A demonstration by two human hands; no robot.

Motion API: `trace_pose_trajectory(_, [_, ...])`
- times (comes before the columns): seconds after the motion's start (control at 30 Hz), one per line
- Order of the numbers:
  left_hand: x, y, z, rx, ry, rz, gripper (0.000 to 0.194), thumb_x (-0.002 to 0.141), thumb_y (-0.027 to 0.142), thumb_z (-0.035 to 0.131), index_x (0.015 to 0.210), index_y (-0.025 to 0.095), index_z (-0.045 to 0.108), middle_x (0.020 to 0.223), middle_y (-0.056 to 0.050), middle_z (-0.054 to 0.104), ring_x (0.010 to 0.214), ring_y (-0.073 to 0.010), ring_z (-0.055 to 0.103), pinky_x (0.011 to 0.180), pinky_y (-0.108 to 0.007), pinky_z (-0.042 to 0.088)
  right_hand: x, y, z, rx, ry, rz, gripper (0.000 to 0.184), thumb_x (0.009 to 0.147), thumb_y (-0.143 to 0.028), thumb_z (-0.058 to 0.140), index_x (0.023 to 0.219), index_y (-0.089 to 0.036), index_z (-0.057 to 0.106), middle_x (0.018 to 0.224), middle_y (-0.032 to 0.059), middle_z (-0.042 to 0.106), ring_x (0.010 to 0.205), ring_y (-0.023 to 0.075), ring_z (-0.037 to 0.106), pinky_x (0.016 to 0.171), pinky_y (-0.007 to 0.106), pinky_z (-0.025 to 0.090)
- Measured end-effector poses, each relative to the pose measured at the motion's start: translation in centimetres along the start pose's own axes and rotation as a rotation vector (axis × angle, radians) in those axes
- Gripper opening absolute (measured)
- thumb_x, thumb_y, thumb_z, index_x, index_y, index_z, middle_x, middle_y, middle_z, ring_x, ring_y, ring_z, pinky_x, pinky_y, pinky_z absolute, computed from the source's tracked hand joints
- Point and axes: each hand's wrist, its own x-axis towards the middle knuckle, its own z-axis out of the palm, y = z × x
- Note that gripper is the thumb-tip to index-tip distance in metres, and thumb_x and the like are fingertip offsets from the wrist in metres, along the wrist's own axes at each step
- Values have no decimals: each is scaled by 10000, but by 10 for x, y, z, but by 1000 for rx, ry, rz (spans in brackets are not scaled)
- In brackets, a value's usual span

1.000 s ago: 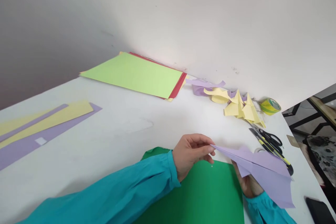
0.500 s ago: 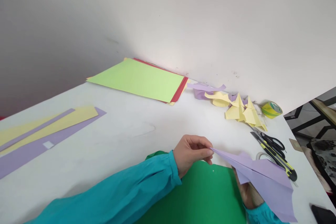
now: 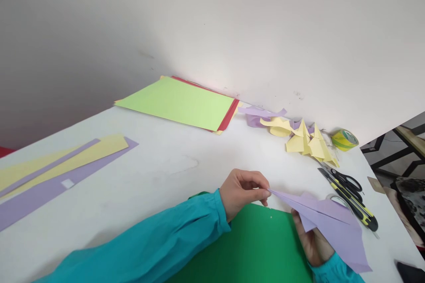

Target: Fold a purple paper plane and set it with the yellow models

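Observation:
A folded purple paper airplane (image 3: 327, 221) is held in the air above the right part of the table, its pointed nose toward the left. My left hand (image 3: 245, 191) pinches the tip of that nose between thumb and fingers. From below, my right hand (image 3: 312, 239) grips the underside of the airplane; the wings hide some of its fingers. Under both hands lies a green sheet (image 3: 259, 247) on the white table. Behind the airplane, a roll of clear tape (image 3: 339, 200) is partly covered by a wing.
A yellow utility knife (image 3: 348, 199) and black scissors (image 3: 347, 181) lie at the right. Beyond them stand yellow folded paper planes (image 3: 300, 139) and a yellow tape roll (image 3: 344, 139). Light green sheets (image 3: 179, 101) lie by the wall, purple and yellow strips (image 3: 66, 163) at the left.
The airplane's wings have tilted slightly, and its tail has shifted a little up and to the left. Both hands keep their hold. The whole view has moved slightly.

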Motion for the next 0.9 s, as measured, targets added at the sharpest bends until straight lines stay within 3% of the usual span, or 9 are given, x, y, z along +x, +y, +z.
trace_pose_trajectory(0.17, [-1,-2,2,52,59,24,54,586,146,727,592,118,681,597,-15,586,482,-116,565,478,-249,487,-11,-7,29,127,112,89,500,471,-173,806,927,-294,641,904,-20,681,807,178,641,735,328,549])
trace_pose_trajectory(0.27, [-1,-5,2,64,102,31,49,593,143,720,591,117,677,599,-9,578,477,-109,554,478,-253,492,-16,-7,38,128,137,108,445,474,-177,806,881,-268,651,844,-16,687,767,177,647,706,327,556])
trace_pose_trajectory(0.53, [1,-5,1,24,103,42,66,608,170,718,604,116,681,592,-10,569,487,-107,547,479,-249,493,-10,-2,22,107,102,149,435,495,-156,793,885,-288,652,906,-23,679,827,186,638,765,351,538])
trace_pose_trajectory(0.9, [0,-2,-1,83,64,76,55,631,176,705,620,125,688,622,-13,563,503,-104,545,494,-254,500,-10,3,19,99,138,148,391,502,-194,791,862,-248,648,897,7,675,825,200,634,798,390,515])
